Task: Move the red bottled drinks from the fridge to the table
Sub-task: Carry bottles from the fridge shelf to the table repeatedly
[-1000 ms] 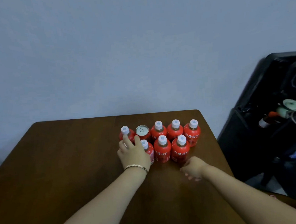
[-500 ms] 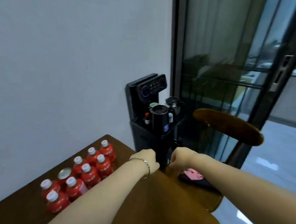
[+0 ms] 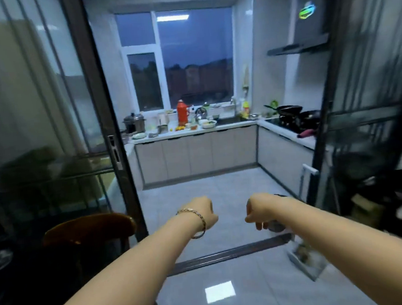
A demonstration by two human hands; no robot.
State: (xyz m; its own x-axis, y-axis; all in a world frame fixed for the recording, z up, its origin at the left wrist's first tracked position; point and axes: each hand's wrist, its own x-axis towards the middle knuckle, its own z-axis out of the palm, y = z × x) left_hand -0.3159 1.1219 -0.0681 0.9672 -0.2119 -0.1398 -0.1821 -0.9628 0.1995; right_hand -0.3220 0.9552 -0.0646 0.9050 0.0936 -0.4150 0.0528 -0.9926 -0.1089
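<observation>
View turned away from the table: the red bottles grouped under the hands a second ago, and at lower left half a second ago, are out of sight. Ahead of the hands now lies an open sliding glass door (image 3: 93, 126) and a kitchen counter (image 3: 193, 130) beyond it. The left hand (image 3: 205, 214), formerly on a bottle, and the right hand (image 3: 259, 211), formerly on the tabletop, hang loosely curled in mid-air, empty. A wooden chair (image 3: 88, 228) has shifted to left of the left forearm.
</observation>
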